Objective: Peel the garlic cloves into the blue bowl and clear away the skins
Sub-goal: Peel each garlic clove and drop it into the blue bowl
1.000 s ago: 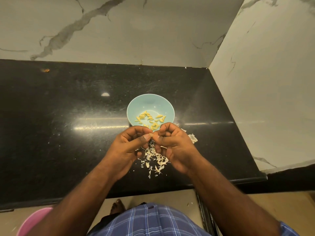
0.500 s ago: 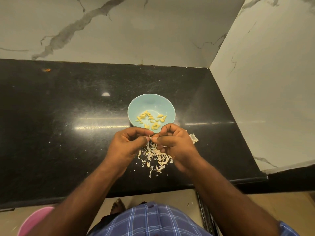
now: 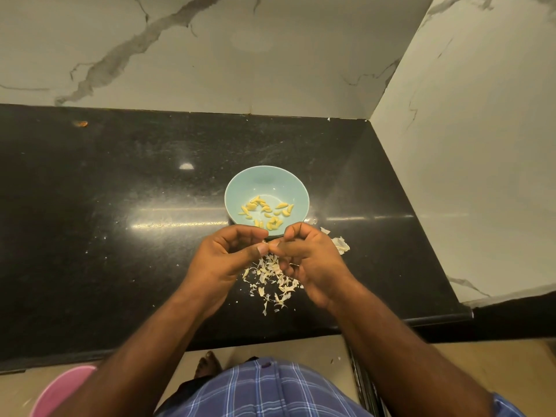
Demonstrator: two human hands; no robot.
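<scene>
A light blue bowl [image 3: 240, 188] stands on the black counter and holds several peeled yellow garlic cloves [image 3: 266, 212]. Just in front of its near rim, my left hand [image 3: 222, 263] and my right hand [image 3: 313, 263] meet fingertip to fingertip. Both pinch one small garlic clove [image 3: 266, 242] between thumbs and forefingers; most of it is hidden by the fingers. Under my hands lies a heap of pale garlic skins [image 3: 273, 284]. A larger piece of skin [image 3: 341, 245] lies to the right of my right hand.
The black stone counter [image 3: 120, 236] ends in a front edge close to my body. Marble walls close it off behind and on the right. A pink tub [image 3: 57, 392] stands on the floor at lower left. A small orange scrap [image 3: 80, 124] lies at far left.
My hands have stayed in place over the skin heap. The fingers have shifted slightly on the clove, and the left thumb now presses closer to the right fingertips.
</scene>
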